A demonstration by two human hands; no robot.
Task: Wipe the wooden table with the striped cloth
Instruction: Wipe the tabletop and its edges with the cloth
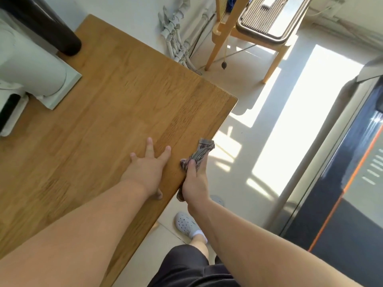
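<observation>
1. Wooden worktop (pixel 116 112): I see the left hand (pixel 148 168) flat on it, fingers spread, grasping nothing.
2. Striped cloth (pixel 200 154): bunched at the worktop's right edge, right hand (pixel 194 183) clenched around it.
3. Advice: I'd flatten the cloth and press evenly along that edge.

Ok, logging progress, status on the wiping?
Right hand gripping striped cloth at table edge. Left hand flat on top. White appliance far side.

The wooden table (pixel 116 104) shows smooth, satin-finished oak-like grain; at 3 o'clock of it, the striped cloth (pixel 200 155) looks soft, crumpled woven fabric.
</observation>
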